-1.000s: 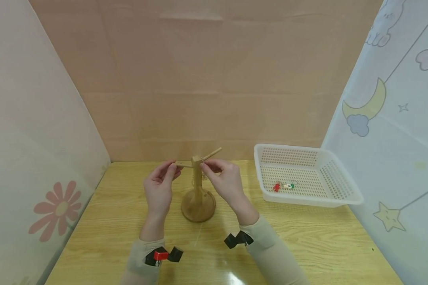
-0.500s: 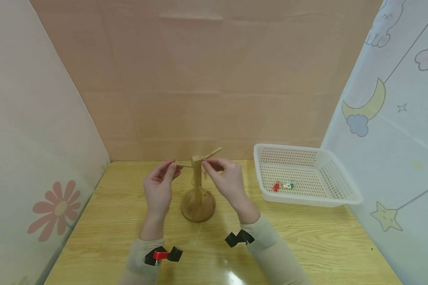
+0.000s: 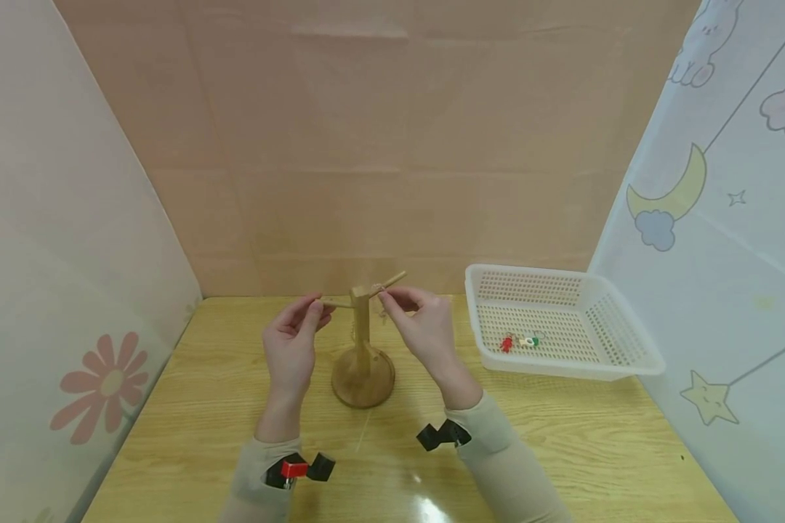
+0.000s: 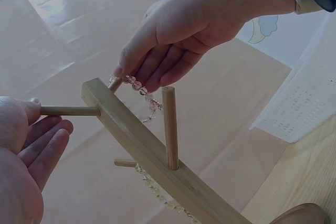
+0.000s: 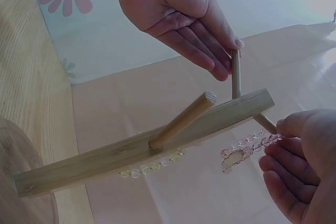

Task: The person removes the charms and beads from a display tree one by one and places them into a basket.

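Note:
A wooden stand (image 3: 363, 330) with a round base and several pegs stands upright on the table. My left hand (image 3: 291, 345) pinches the end of its left peg (image 4: 71, 110) between thumb and fingers. At the upper right peg (image 3: 395, 278), my right hand (image 3: 425, 327) pinches a pink clear-bead bracelet (image 5: 241, 153), whose beads hang below the peg beside my fingers. A yellowish bead bracelet (image 4: 157, 192) hangs from a lower peg (image 4: 125, 162) on the stand's far side. Another short peg (image 5: 184, 119) sticks out toward the wrist cameras.
On the right of the table (image 3: 222, 407) is a white mesh basket (image 3: 565, 369) with a red charm (image 3: 506, 343) and a green-and-white charm (image 3: 530, 341) inside. A plain backdrop (image 3: 392, 145) rises behind, with patterned sheets on both sides.
My right hand has moved slightly right and outward along the upper right peg, the bracelet shifting with it. My left hand has stayed at the left peg.

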`<action>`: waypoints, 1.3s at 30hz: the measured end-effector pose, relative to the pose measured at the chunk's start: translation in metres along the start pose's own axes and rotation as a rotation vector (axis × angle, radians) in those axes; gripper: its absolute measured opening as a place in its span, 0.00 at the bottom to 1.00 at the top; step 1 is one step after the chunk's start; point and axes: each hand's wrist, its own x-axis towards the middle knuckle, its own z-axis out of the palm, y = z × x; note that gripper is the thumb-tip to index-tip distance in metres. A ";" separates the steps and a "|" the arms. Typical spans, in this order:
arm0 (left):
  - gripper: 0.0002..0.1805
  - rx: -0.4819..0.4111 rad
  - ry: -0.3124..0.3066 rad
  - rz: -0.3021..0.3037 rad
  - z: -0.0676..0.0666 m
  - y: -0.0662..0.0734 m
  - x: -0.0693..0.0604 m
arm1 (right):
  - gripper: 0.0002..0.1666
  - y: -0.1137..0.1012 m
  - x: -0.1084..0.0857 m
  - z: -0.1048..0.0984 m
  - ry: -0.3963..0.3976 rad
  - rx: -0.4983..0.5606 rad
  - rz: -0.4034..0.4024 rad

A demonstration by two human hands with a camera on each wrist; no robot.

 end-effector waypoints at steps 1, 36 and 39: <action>0.15 0.000 0.001 -0.002 0.000 0.000 0.000 | 0.09 0.001 0.000 -0.001 0.005 0.003 0.002; 0.13 0.006 0.002 -0.015 0.000 0.000 -0.001 | 0.09 0.016 0.013 -0.036 0.145 -0.021 0.035; 0.13 0.003 0.003 -0.016 0.000 0.001 -0.001 | 0.08 0.019 0.013 -0.038 0.161 -0.027 0.047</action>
